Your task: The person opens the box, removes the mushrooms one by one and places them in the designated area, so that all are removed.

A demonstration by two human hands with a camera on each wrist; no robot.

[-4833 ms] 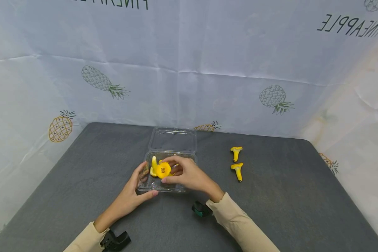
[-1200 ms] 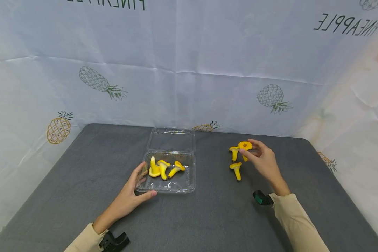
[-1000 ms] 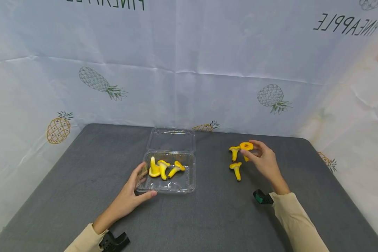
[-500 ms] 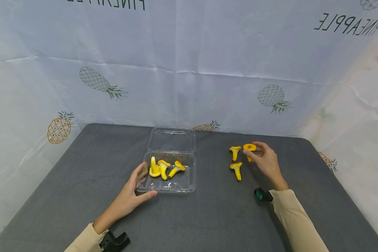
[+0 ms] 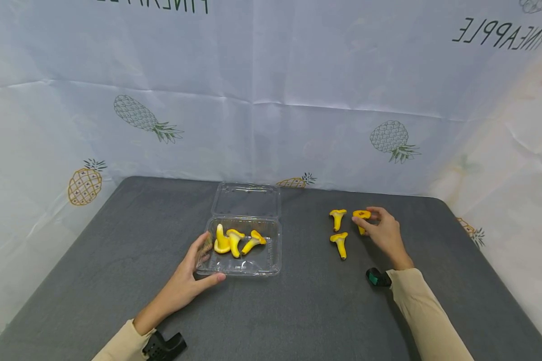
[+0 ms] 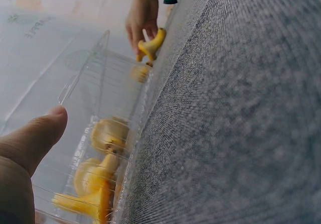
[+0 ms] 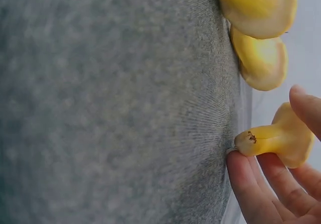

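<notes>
In the head view my right hand [image 5: 383, 233] holds a yellow chanterelle mushroom [image 5: 362, 214] by its cap, stem pointing down, low over the table. The right wrist view has this held chanterelle [image 7: 273, 139] between thumb and fingers, its stem end close to the cloth. Two more chanterelles, one farther back [image 5: 337, 218] and one nearer [image 5: 341, 245], lie to the left of that hand. My left hand [image 5: 187, 281] grips the left side of a clear plastic clamshell container [image 5: 268, 265], thumb along its front edge. Three chanterelles [image 5: 235, 243] lie inside it.
The container's hinged lid [image 5: 247, 199] is folded back towards the rear of the grey table [image 5: 298, 311]. A pale curtain [image 5: 262, 140] printed with pineapples hangs behind the table. Black devices sit at both wrists, the left one [image 5: 164, 346] close to the front edge.
My right hand has gone from the container to the right side with a chanterelle, then lowered it slightly rightward, away from the two loose ones. My left hand has stayed at the container.
</notes>
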